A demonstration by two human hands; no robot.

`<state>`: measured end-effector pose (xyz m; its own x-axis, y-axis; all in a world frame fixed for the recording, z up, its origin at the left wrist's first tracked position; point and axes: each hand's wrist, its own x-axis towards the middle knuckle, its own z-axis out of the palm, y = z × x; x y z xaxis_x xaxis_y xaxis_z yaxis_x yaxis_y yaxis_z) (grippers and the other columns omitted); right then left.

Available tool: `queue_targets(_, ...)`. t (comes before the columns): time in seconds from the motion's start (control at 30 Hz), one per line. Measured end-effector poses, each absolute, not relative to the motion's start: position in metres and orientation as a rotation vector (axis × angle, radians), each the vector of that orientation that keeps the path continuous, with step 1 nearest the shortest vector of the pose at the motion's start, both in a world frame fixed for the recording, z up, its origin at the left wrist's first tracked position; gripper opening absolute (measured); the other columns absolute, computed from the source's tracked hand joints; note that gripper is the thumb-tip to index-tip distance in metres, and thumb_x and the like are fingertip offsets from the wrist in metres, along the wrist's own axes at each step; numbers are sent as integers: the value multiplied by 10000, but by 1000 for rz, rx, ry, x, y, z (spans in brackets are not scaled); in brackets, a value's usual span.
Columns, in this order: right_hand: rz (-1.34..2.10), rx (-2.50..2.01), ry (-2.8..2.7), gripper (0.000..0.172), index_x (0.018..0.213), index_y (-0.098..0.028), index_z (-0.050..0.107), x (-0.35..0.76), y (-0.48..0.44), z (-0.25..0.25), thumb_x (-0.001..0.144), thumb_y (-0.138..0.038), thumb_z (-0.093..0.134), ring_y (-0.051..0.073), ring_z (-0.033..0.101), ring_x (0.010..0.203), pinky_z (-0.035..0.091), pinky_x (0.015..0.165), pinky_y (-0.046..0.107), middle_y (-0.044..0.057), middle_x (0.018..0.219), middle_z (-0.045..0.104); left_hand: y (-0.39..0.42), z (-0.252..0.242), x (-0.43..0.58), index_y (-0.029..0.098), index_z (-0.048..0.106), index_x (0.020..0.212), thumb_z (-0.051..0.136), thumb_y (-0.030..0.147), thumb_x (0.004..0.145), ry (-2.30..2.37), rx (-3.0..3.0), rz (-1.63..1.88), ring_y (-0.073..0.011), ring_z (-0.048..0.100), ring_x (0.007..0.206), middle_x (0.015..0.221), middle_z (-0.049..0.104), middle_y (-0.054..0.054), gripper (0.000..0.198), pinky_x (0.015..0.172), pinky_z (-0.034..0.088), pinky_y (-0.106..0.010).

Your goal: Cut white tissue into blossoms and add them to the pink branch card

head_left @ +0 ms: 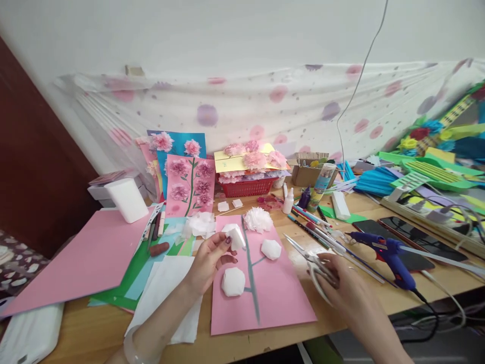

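Observation:
Between the thumb and fingers of my left hand (215,255) is a small folded piece of white tissue paper (237,236), held above a pink sheet of card (280,303). A grey-green stem with side branches is drawn on the card. On it lie two flat white tissue pieces, one at the right branch (271,249) and one at the lower left (233,281), and a fluffy white paper flower (258,220) at the top. My right hand (341,278) grips scissors (312,263) by the handles, right of the card, their blades slightly apart and pointing away from me.
White tissue sheets (170,298) lie left of the card. A blue glue gun (390,253), two phones and several pens (322,235) are on the right. Behind stand finished flower cards (189,184), a red basket (248,188) and a glue bottle (288,201).

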<state>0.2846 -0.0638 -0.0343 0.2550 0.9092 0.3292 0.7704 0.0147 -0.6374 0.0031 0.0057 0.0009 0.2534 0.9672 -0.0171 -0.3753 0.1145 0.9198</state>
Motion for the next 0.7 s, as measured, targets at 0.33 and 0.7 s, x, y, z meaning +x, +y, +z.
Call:
queue_targets(0.33, 212, -1630, -1585, 266, 963, -209, 677, 298, -54, -15, 868, -373, 490, 267, 648, 861, 501, 768, 414, 122, 974, 690, 17, 22, 18, 194, 619, 895, 531, 111, 877, 887, 2271, 1278, -134, 568, 839, 890, 589, -31, 122, 740, 471, -265)
queue_targets(0.7, 908, -1105, -1421, 181, 851, -221, 666, 213, -25, 24, 828, -398, 632, 182, 634, 761, 502, 699, 284, 18, 806, 688, 14, 63, 36, 177, 592, 828, 536, 169, 882, 944, 2253, 909, -137, 565, 756, 797, 591, -25, 79, 701, 456, -266)
